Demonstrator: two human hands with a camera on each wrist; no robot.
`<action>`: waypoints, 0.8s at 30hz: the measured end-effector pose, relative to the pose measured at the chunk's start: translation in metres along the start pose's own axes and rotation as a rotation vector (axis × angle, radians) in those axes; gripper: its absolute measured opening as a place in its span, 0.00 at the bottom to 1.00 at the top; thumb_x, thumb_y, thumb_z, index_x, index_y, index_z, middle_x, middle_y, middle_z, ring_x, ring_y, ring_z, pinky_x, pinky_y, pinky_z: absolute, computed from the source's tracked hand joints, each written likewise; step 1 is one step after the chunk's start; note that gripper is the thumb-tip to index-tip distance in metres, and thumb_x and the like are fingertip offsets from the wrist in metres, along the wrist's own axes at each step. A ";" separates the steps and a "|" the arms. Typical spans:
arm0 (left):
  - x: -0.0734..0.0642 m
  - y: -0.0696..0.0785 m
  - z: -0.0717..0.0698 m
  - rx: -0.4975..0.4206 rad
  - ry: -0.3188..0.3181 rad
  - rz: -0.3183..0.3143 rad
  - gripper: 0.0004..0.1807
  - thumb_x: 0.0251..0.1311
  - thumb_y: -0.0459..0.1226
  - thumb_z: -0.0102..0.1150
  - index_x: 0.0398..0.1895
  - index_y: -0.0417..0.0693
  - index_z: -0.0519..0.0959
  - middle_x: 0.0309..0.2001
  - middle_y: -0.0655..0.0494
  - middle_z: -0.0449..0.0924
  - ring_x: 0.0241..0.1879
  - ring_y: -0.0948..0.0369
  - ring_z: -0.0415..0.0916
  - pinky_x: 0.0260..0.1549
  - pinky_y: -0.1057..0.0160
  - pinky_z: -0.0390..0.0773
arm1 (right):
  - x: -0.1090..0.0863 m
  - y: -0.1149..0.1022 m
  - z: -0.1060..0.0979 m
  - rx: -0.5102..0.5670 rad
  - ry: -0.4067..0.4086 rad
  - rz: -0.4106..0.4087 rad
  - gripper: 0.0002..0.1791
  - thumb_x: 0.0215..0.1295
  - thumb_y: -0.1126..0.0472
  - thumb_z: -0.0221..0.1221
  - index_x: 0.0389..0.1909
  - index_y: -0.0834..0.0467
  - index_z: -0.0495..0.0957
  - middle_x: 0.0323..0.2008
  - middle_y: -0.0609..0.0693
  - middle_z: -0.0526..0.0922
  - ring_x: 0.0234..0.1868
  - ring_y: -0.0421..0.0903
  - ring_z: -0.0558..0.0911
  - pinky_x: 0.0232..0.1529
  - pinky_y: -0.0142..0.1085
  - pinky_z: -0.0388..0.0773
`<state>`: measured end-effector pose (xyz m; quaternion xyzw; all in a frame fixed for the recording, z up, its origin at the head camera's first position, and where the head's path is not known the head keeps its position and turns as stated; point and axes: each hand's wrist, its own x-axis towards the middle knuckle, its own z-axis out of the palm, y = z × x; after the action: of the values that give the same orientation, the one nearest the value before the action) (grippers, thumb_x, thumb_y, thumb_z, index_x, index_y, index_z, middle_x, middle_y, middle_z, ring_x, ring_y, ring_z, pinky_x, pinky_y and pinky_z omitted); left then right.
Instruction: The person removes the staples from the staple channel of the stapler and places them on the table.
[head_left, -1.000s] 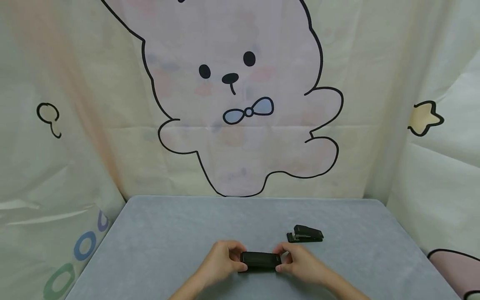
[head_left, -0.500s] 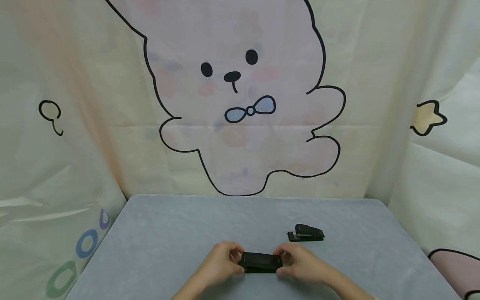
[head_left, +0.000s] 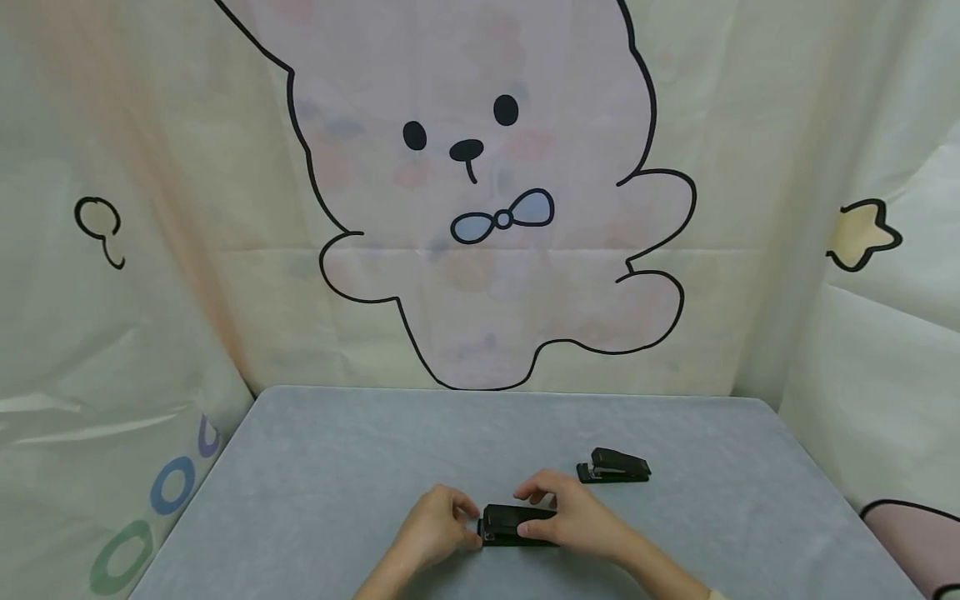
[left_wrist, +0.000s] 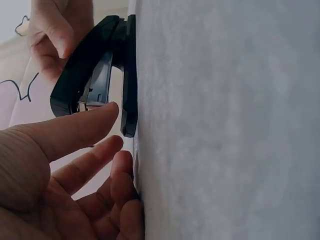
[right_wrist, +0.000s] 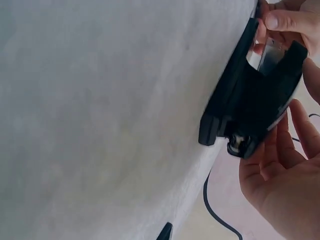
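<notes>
A black stapler (head_left: 502, 523) stands on the table in front of me, its top arm raised off the base. My left hand (head_left: 438, 529) is at its left end. In the left wrist view, the thumb and loosely bent fingers of the left hand (left_wrist: 75, 175) lie just off the front of the stapler (left_wrist: 82, 70), with nothing in them. My right hand (head_left: 573, 517) reaches over the right part of the stapler, thumb overlapping its top. The right wrist view shows the fingers of the right hand (right_wrist: 287, 170) extended along the top arm of the stapler (right_wrist: 260, 95), not wrapped round it.
A second black stapler (head_left: 613, 467) stands farther back on the right, beyond my right hand. The table (head_left: 337, 467) has a grey-blue cloth surface. Pale curtains (head_left: 262, 333) with a cartoon bear and other drawings rise behind it and at both sides.
My right hand has left the stapler's right end and moved left over its top. The left fingers have eased off the left end. The second stapler has stayed where it was.
</notes>
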<state>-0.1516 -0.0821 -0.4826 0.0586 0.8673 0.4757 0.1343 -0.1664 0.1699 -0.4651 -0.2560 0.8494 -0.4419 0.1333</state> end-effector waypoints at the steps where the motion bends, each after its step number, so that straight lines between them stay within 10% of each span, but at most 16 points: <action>1: 0.000 -0.001 0.001 0.004 0.003 -0.001 0.15 0.40 0.27 0.81 0.33 0.46 0.88 0.20 0.57 0.74 0.20 0.61 0.70 0.21 0.61 0.68 | 0.001 0.000 0.002 0.007 0.003 -0.006 0.18 0.62 0.56 0.74 0.51 0.55 0.84 0.48 0.44 0.84 0.47 0.41 0.80 0.46 0.37 0.78; 24: -0.002 0.001 0.008 0.068 0.039 0.009 0.14 0.42 0.31 0.82 0.35 0.46 0.89 0.20 0.58 0.75 0.21 0.60 0.71 0.20 0.61 0.67 | 0.010 -0.004 0.016 -0.008 -0.021 -0.003 0.13 0.61 0.58 0.75 0.46 0.46 0.87 0.42 0.37 0.83 0.42 0.38 0.79 0.45 0.35 0.76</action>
<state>-0.1476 -0.0752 -0.4859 0.0577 0.8851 0.4478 0.1133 -0.1661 0.1519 -0.4714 -0.2623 0.8494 -0.4360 0.1404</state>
